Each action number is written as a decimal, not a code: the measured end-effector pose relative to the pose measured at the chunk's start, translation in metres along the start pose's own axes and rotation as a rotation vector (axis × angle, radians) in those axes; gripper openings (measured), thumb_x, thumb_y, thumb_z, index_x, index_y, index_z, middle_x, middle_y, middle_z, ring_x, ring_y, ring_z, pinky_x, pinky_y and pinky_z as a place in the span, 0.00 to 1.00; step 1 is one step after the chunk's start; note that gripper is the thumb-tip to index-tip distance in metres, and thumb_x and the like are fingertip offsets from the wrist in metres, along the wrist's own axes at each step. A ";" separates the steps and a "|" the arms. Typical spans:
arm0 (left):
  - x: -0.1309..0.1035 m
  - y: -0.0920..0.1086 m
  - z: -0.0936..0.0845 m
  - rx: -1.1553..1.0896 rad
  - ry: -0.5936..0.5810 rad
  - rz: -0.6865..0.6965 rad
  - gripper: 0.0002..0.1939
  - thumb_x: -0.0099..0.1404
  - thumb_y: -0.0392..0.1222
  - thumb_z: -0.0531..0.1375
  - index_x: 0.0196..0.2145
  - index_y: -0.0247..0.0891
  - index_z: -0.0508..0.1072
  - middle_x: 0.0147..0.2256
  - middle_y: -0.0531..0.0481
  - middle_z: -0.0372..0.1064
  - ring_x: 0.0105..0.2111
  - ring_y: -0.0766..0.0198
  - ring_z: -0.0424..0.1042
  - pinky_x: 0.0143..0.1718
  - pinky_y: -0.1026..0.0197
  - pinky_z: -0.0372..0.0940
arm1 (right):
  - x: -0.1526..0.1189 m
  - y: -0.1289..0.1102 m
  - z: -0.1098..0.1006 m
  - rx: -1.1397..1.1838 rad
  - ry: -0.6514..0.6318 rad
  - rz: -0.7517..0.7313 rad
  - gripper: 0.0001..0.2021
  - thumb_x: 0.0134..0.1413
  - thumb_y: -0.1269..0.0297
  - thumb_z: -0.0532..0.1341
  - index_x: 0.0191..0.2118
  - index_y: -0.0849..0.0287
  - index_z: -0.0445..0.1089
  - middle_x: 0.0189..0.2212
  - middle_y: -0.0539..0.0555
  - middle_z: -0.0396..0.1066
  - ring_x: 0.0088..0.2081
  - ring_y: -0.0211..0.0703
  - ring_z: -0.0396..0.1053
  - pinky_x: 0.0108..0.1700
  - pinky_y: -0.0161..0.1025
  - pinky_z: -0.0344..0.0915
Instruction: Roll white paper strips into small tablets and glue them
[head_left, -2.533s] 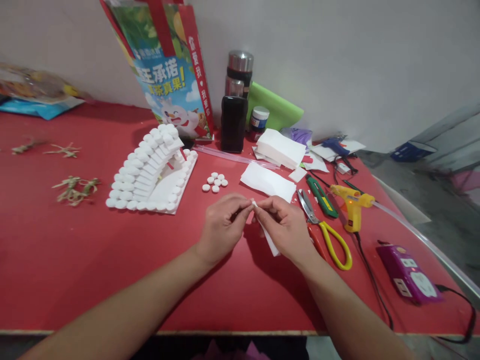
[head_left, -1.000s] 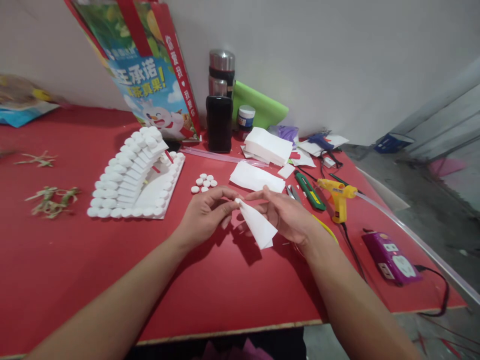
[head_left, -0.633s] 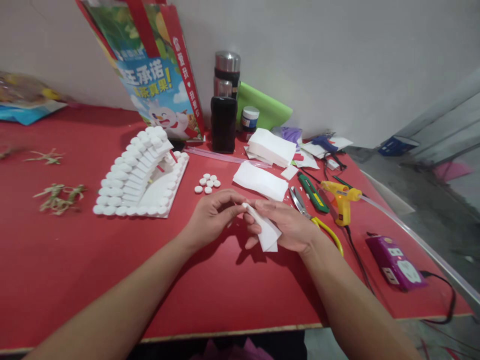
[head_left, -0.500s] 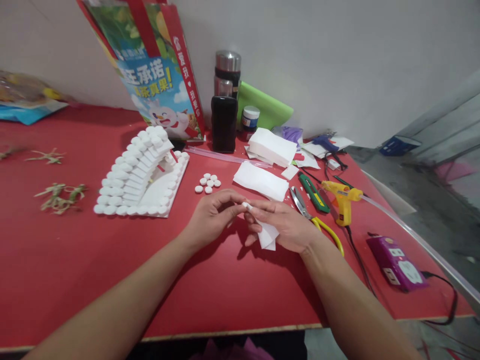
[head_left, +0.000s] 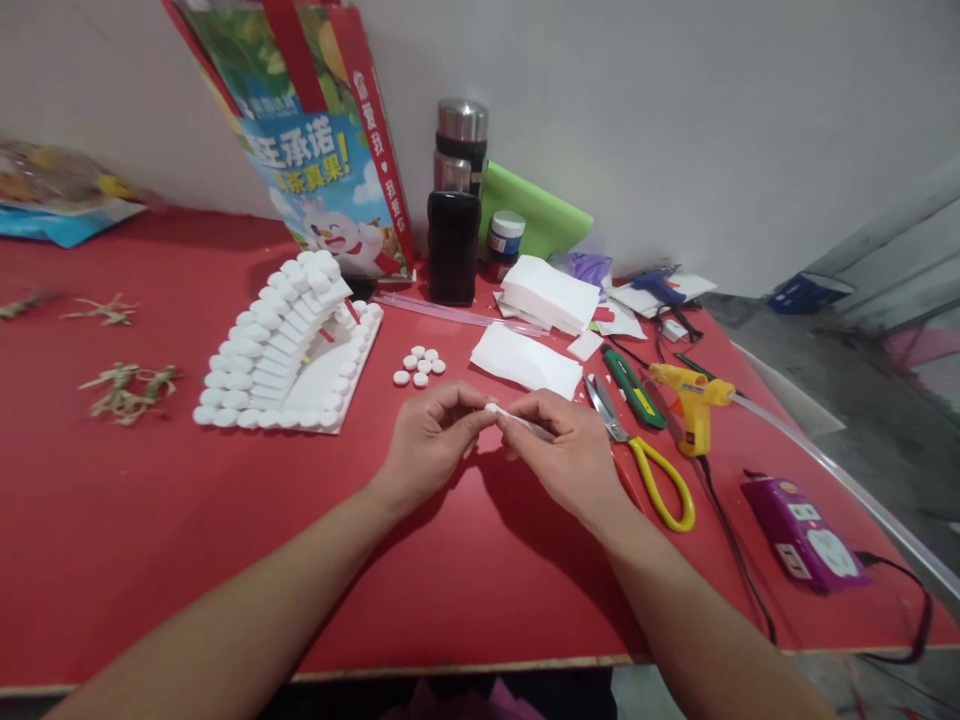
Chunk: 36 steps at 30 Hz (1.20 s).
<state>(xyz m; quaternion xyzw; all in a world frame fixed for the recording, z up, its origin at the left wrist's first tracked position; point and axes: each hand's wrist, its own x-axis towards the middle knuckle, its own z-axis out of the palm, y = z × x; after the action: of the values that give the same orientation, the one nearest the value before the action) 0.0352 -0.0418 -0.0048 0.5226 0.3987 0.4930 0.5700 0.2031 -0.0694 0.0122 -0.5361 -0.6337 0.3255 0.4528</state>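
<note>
Between the fingertips of both hands is a small white strip (head_left: pixel 531 426), its left end rolled up. My left hand (head_left: pixel 436 436) pinches the rolled end between thumb and fingers. My right hand (head_left: pixel 568 446) grips the strip just to the right, and its fingers hide most of it. Several small white rolled discs (head_left: pixel 420 366) lie beyond my left hand. Flat white sheets (head_left: pixel 525 360) rest beyond my right hand, with a stack of white pieces (head_left: pixel 551 293) behind them. At the left stands a white model (head_left: pixel 281 350) with steps, edged with similar discs.
Yellow-handled scissors (head_left: pixel 652 485), a green cutter (head_left: pixel 634 388), a yellow glue gun (head_left: pixel 695 405) and a purple power box (head_left: pixel 806 535) lie at the right. A black phone (head_left: pixel 453 248), metal flask (head_left: pixel 462 125) and printed bag (head_left: pixel 315 150) stand at the back. Dried knotted strands (head_left: pixel 131 392) lie left.
My right hand has turned, with its fingers curled in more. The strip's loose tail, which hung below that hand, is now mostly hidden. The view has shifted slightly, and more of the scissors shows.
</note>
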 end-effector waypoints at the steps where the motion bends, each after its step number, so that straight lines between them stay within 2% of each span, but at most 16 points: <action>1: 0.000 0.000 -0.001 -0.013 -0.011 0.009 0.09 0.59 0.41 0.71 0.30 0.36 0.75 0.24 0.54 0.70 0.17 0.72 0.64 0.19 0.67 0.60 | 0.000 0.000 -0.001 -0.023 -0.006 -0.059 0.08 0.60 0.62 0.66 0.30 0.58 0.75 0.23 0.50 0.76 0.26 0.39 0.72 0.30 0.35 0.65; 3: 0.000 0.002 -0.003 -0.033 -0.046 0.019 0.10 0.58 0.41 0.72 0.29 0.35 0.75 0.25 0.54 0.71 0.17 0.72 0.66 0.19 0.67 0.61 | 0.000 -0.001 -0.006 -0.027 -0.051 -0.126 0.06 0.61 0.65 0.65 0.33 0.57 0.77 0.25 0.50 0.77 0.27 0.39 0.73 0.31 0.35 0.66; 7: 0.000 0.008 -0.007 -0.072 -0.096 0.007 0.12 0.54 0.40 0.74 0.27 0.34 0.75 0.28 0.52 0.73 0.17 0.70 0.70 0.18 0.66 0.64 | 0.002 -0.004 -0.015 0.003 -0.155 -0.141 0.05 0.63 0.65 0.65 0.35 0.57 0.78 0.26 0.50 0.78 0.26 0.39 0.75 0.31 0.35 0.70; 12: -0.001 0.011 -0.008 -0.101 -0.141 -0.056 0.14 0.52 0.40 0.76 0.25 0.34 0.74 0.24 0.53 0.73 0.17 0.69 0.71 0.18 0.66 0.66 | 0.003 -0.007 -0.019 -0.041 -0.200 -0.151 0.06 0.63 0.64 0.66 0.35 0.56 0.78 0.27 0.50 0.78 0.27 0.40 0.76 0.31 0.36 0.71; 16: 0.000 0.008 -0.006 -0.104 -0.141 -0.089 0.14 0.50 0.39 0.76 0.24 0.34 0.74 0.22 0.52 0.73 0.16 0.68 0.71 0.16 0.67 0.64 | 0.004 -0.005 -0.019 -0.084 -0.200 -0.192 0.06 0.63 0.66 0.65 0.33 0.56 0.77 0.24 0.48 0.77 0.26 0.39 0.74 0.31 0.35 0.69; 19: -0.001 0.006 -0.003 -0.107 -0.120 -0.130 0.14 0.50 0.40 0.76 0.26 0.34 0.74 0.22 0.51 0.75 0.17 0.65 0.73 0.17 0.65 0.67 | 0.005 -0.001 -0.018 -0.092 -0.181 -0.167 0.06 0.62 0.65 0.65 0.33 0.56 0.77 0.24 0.49 0.77 0.25 0.39 0.74 0.30 0.35 0.67; 22: 0.000 0.005 -0.002 -0.090 -0.129 -0.150 0.11 0.54 0.40 0.74 0.29 0.34 0.77 0.23 0.50 0.77 0.21 0.62 0.76 0.24 0.62 0.73 | 0.005 0.005 -0.015 -0.066 -0.158 -0.115 0.06 0.62 0.64 0.65 0.33 0.57 0.76 0.25 0.49 0.77 0.26 0.40 0.74 0.31 0.36 0.67; 26: 0.003 0.003 -0.001 -0.078 -0.187 -0.094 0.09 0.60 0.42 0.70 0.34 0.33 0.81 0.27 0.48 0.78 0.27 0.61 0.80 0.34 0.60 0.77 | 0.006 0.011 -0.012 -0.035 -0.120 -0.065 0.07 0.62 0.63 0.64 0.33 0.57 0.76 0.24 0.49 0.76 0.27 0.40 0.74 0.32 0.36 0.67; 30: 0.006 -0.001 -0.004 -0.111 -0.229 -0.103 0.11 0.62 0.45 0.69 0.36 0.33 0.82 0.29 0.47 0.79 0.28 0.59 0.81 0.34 0.58 0.78 | 0.008 0.013 -0.012 -0.045 -0.106 -0.075 0.06 0.62 0.62 0.65 0.34 0.57 0.76 0.25 0.49 0.76 0.27 0.40 0.73 0.32 0.36 0.66; 36: 0.006 0.001 -0.005 -0.055 -0.193 -0.166 0.10 0.62 0.44 0.68 0.33 0.33 0.82 0.27 0.46 0.80 0.27 0.60 0.79 0.34 0.59 0.77 | 0.009 0.016 -0.010 -0.087 -0.122 -0.069 0.07 0.63 0.62 0.64 0.34 0.56 0.75 0.26 0.50 0.77 0.29 0.41 0.73 0.33 0.37 0.66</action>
<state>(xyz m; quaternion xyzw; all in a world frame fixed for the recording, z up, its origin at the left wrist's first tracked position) 0.0313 -0.0352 -0.0039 0.5168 0.3704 0.4023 0.6587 0.2179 -0.0581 0.0034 -0.5124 -0.6917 0.3139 0.4006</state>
